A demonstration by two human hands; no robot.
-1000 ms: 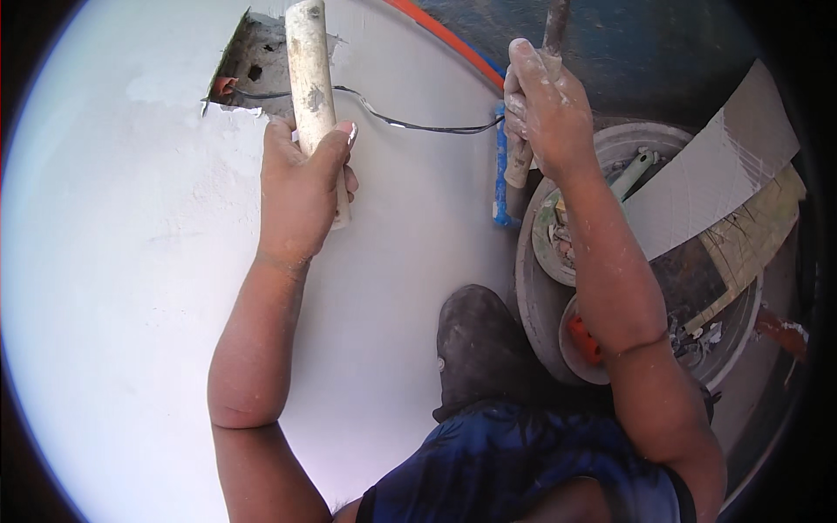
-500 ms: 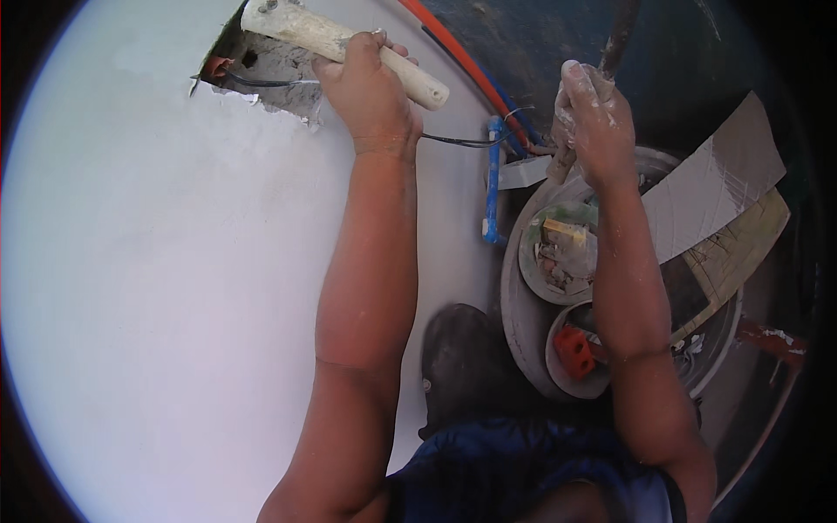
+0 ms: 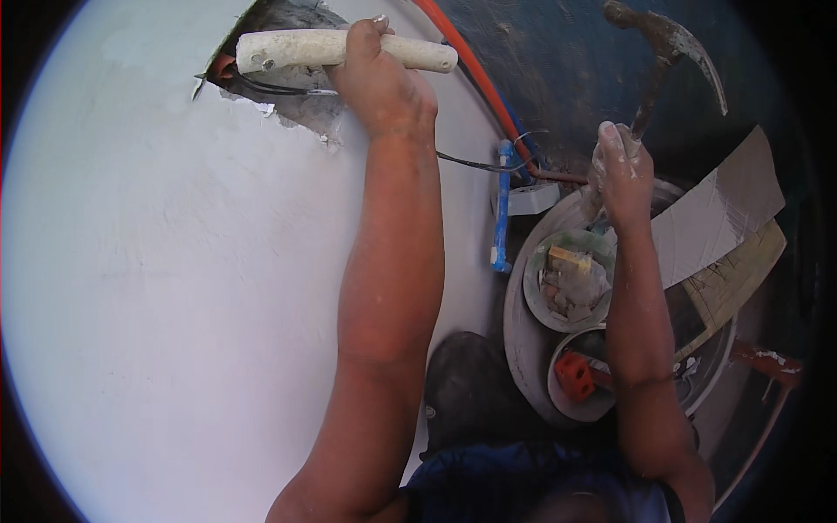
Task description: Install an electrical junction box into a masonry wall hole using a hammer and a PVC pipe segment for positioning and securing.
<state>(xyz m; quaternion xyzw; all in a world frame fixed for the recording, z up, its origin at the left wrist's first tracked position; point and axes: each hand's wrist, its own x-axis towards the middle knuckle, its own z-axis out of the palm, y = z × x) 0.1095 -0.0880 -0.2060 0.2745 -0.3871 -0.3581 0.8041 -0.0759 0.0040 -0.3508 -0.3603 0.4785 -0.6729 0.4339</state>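
Note:
My right hand (image 3: pixel 624 170), whitened with dust, is closed round the handle of a claw hammer (image 3: pixel 664 52). The hammer's head points up, its curved claw towards the right. My left hand (image 3: pixel 384 83) grips a thick off-white tool handle (image 3: pixel 292 50), smeared with plaster and lying nearly level. Any blade on that tool does not show. It lies across a ragged rectangular hole (image 3: pixel 301 109) in the white wall (image 3: pixel 174 288). Inside the hole are rough grey masonry, dark wires (image 3: pixel 279 89) and an orange conduit end (image 3: pixel 225 66).
Below my right forearm stands a large round tub (image 3: pixel 520 340) with a bowl of rubble (image 3: pixel 532 296) and another bowl holding a red tool (image 3: pixel 574 376). Bent boards (image 3: pixel 719 205) lean over its right side. An orange pipe (image 3: pixel 475 70) and a blue pipe (image 3: pixel 501 209) run alongside the wall.
The hammer has come down, so its head now shows. The off-white handle has turned closer to level. The whole view has shifted slightly, with wall and tub lower in it.

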